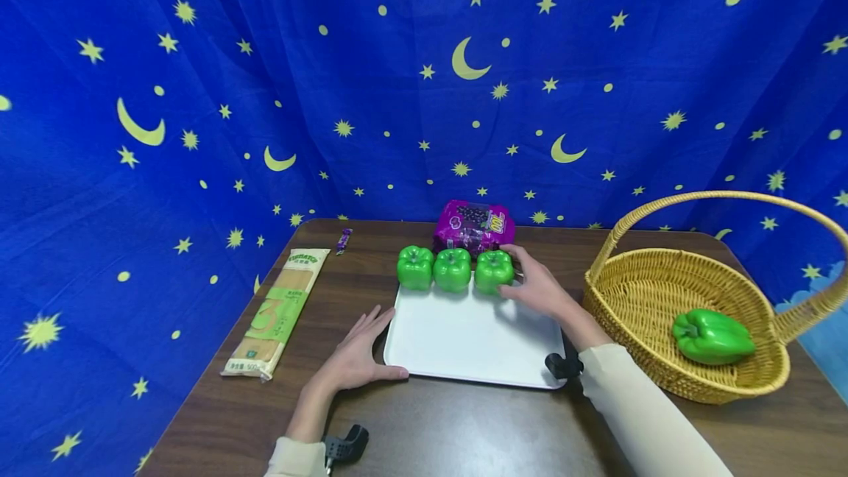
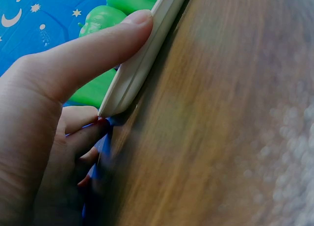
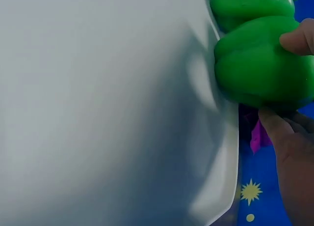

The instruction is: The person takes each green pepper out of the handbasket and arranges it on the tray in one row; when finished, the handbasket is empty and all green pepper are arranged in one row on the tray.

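Note:
A white tray (image 1: 473, 337) lies on the table with three green bell peppers along its far edge. The right hand (image 1: 538, 287) grips the rightmost bell pepper (image 1: 493, 271) between thumb and fingers, as the right wrist view also shows. The middle bell pepper (image 1: 453, 269) and the left bell pepper (image 1: 415, 267) stand close beside it. At the tray's near left corner, the left hand (image 1: 358, 352) is spread with fairly straight fingers. Its thumb (image 2: 113, 44) lies over the tray's rim (image 2: 142, 64), and the other fingertips are right at the side edge.
A wicker basket (image 1: 609, 315) with a tall handle stands at the right, another green bell pepper (image 1: 712, 337) inside it. Behind the tray sits a purple package (image 1: 473, 227). A noodle pack (image 1: 278, 315) and a small purple-wrapped candy (image 1: 344, 241) lie at the left.

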A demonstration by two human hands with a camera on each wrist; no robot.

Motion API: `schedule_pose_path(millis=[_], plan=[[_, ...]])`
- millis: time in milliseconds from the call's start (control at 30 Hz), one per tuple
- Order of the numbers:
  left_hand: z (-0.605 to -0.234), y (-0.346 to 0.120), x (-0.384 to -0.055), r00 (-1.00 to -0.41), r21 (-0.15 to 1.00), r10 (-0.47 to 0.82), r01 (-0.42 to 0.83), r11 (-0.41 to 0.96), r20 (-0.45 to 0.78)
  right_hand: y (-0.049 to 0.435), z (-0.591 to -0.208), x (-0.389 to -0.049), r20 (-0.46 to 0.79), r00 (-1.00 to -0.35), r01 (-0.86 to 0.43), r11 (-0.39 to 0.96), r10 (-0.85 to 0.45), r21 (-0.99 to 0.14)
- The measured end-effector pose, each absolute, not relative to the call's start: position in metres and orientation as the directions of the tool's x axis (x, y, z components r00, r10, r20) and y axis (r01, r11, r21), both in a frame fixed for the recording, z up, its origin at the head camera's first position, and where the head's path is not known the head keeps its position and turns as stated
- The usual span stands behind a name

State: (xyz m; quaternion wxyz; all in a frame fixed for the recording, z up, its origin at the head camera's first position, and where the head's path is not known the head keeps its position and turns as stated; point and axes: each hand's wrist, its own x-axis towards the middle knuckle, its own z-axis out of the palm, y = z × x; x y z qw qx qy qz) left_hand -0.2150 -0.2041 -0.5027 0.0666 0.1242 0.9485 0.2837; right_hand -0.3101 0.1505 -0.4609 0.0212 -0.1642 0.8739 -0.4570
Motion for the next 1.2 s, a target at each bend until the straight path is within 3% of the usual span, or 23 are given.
schedule_pose_path(millis=[700,967,1200], plan=[[-0.505,-0.203,-0.216,-0.961,0.553,0.269,0.193,0.810,-0.058,0.149,-0.465,-0.313,0.131,-0.940,-0.273,0.464,-0.316,-0.843],[-0.504,-0.203,-0.217,-0.962,0.553,0.264,0.185,0.812,-0.066,0.164,-0.444,-0.302,0.231,-0.923,-0.368,0.528,-0.309,-0.765],[-0.504,-0.203,-0.217,-0.961,0.552,0.268,0.191,0.812,-0.063,0.184,-0.417,-0.284,0.245,-0.901,-0.418,0.570,-0.358,-0.707]])
